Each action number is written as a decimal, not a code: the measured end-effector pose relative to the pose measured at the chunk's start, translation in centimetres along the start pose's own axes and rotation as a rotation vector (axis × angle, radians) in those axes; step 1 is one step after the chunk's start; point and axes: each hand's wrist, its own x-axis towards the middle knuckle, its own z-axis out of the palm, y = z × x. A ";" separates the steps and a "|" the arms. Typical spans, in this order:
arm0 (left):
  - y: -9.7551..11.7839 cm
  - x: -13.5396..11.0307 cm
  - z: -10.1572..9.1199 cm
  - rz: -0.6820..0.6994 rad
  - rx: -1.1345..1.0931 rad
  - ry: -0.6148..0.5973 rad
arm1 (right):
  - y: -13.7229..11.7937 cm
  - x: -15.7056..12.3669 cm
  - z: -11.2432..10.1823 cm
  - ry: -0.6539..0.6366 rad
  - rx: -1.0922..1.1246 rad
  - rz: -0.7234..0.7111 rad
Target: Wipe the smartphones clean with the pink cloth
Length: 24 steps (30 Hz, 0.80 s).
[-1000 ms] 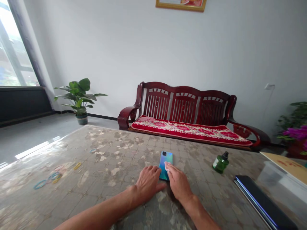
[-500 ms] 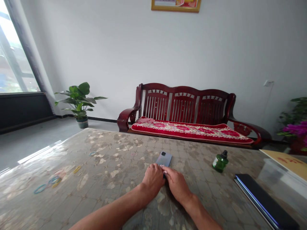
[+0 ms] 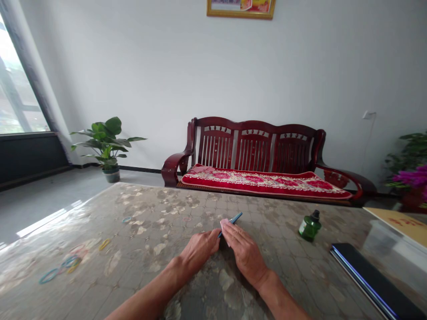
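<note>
Above the table, left hand clamps a tilted phone; outstretched right hand holds pale cloth.

Forearms converge — left hand curled in a grip, right hand slanting leftward.

Beyond the far edge of the brown floral-covered table stands a long, dark-red wooden bench with a slatted back, a red-and-white patterned mat along its seat. Behind it rises a pale grey wall — a gold-framed picture cut off above. Past the table's far left corner, a broad-leaved green potted plant stands on grey floor — sunlit near a dark-framed window.
</note>
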 end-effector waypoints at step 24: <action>-2.3 -0.4 0.0 0.094 -0.070 0.102 | 2.5 0.7 0.2 0.074 -0.113 0.111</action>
